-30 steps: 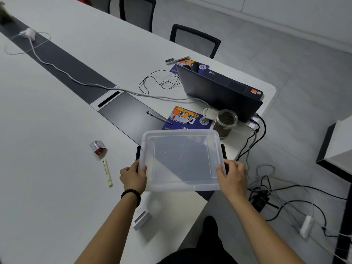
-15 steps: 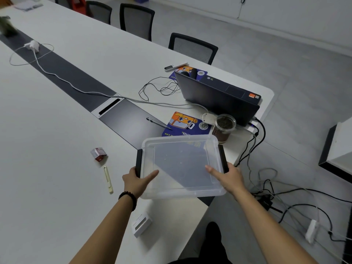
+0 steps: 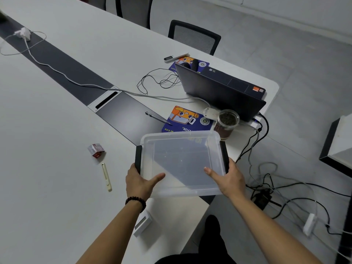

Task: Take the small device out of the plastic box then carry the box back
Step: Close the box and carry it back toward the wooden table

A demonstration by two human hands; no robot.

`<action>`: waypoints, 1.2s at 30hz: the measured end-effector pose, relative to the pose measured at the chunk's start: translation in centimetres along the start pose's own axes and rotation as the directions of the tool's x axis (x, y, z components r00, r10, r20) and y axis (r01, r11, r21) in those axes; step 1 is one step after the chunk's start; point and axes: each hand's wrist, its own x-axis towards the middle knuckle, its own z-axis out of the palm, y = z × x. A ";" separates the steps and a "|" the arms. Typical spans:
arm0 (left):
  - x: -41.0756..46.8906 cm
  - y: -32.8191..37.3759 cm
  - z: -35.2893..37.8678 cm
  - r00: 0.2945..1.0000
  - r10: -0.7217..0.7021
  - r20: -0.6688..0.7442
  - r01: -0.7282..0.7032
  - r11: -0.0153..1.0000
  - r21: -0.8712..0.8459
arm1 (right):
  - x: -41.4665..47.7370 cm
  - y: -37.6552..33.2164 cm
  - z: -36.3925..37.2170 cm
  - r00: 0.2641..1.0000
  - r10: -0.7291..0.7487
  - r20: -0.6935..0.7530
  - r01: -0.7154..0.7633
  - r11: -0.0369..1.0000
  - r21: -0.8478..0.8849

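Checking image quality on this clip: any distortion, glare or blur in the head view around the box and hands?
Head view: wide-angle bending shows along the table edges; light is dim and even, shadows soft; no strong glare on the plastic box; left hand and right hand look reasonably sharp.

Both bare forearms reach forward from the bottom edge, converging slightly; the left hand (image 3: 140, 182) is closed on something at its side, thumb stretched inward, a dark bead bracelet (image 3: 135, 201) at the wrist; the right hand (image 3: 227, 180) mirrors it, thumb pointing inward.
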 end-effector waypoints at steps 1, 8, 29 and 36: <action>0.0 -0.1 0.0 1.000 0.011 -0.002 -0.011 1.000 0.006 | 0.0 0.0 0.0 1.000 -0.008 -0.008 0.008 1.000 -0.003; -0.1 -0.3 0.2 1.000 0.024 0.008 -0.024 1.000 0.011 | -0.3 -0.4 -0.2 0.997 -0.065 -0.028 0.064 0.996 -0.054; -9.4 2.3 -7.0 0.895 0.064 -0.441 -0.253 0.887 -0.385 | -7.5 -3.8 -3.6 0.948 -0.289 -0.129 0.313 0.917 0.246; -17.8 0.5 -7.2 0.734 -0.178 -0.655 -0.126 0.912 -0.390 | -7.5 -5.6 -4.3 0.856 -0.509 0.092 0.462 0.832 0.307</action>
